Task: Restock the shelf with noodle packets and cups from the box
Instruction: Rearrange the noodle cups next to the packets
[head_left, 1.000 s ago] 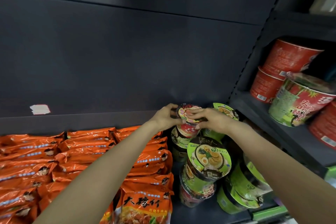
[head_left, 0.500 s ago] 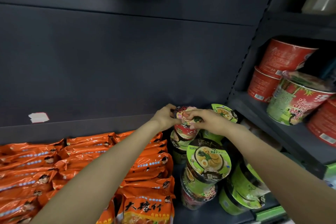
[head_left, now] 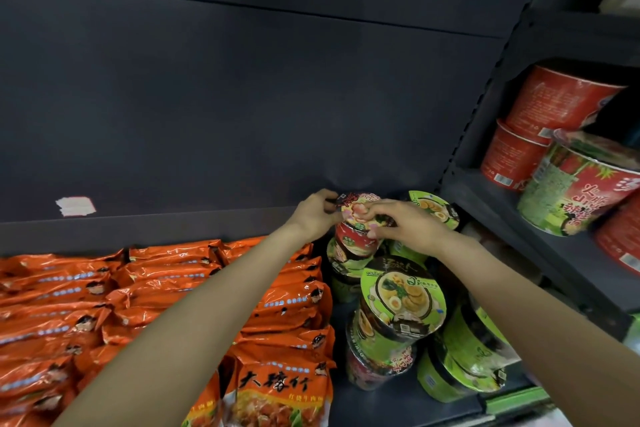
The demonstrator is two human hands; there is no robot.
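A red noodle cup (head_left: 355,236) with a pink and red lid stands on top of another cup at the back of the shelf. My left hand (head_left: 317,217) grips its lid rim from the left. My right hand (head_left: 403,225) grips the lid and upper side from the right. In front of it stands a stack of green-lidded noodle cups (head_left: 401,302), with more green cups (head_left: 467,357) lying to the right. Rows of orange noodle packets (head_left: 149,291) fill the shelf's left part. The box is out of view.
The dark back panel (head_left: 242,114) rises behind the shelf, with a white sticker (head_left: 75,206) on it. On the right a neighbouring shelf (head_left: 519,218) holds large red noodle bowls (head_left: 554,104) and a red-green bowl (head_left: 581,187).
Both hands have stayed on the red cup at the back; the cup has shifted only slightly. The view has tilted a little.
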